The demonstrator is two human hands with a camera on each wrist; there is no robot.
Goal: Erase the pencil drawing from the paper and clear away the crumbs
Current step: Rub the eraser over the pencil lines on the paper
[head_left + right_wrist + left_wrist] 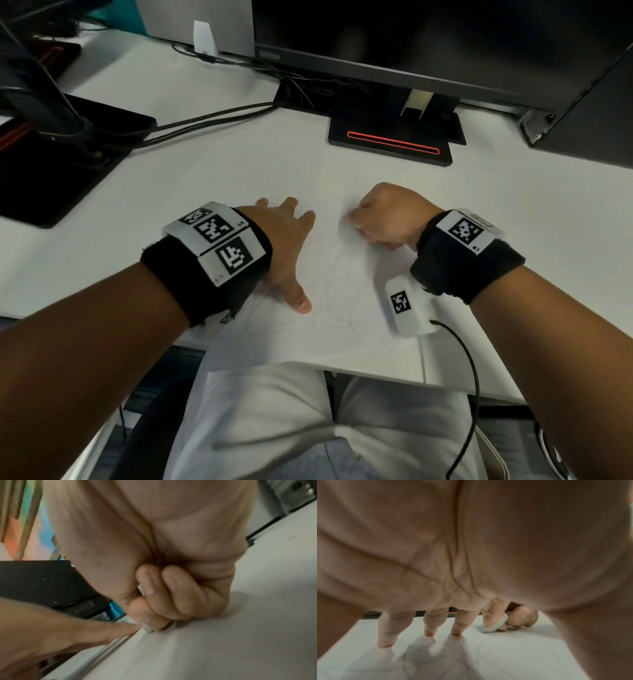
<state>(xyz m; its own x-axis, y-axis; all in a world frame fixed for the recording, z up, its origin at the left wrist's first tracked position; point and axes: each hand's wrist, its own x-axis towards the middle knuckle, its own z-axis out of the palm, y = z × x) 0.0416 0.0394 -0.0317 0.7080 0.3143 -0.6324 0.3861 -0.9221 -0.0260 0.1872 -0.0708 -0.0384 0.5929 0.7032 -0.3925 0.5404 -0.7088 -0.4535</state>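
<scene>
Plainly, the risk is the paper (342,329) creasing or sliding — the right hand (383,216), fingers pinched round a white eraser (496,624), rubs at its far edge, where a hard stroke could buckle it. Only the left hand (284,246), spread flat with fingertips (456,633) pressing, pins the sheet to the surface (205,171). Faint looping pencil lines (342,284) remain between the hands — mostly unerased.
</scene>
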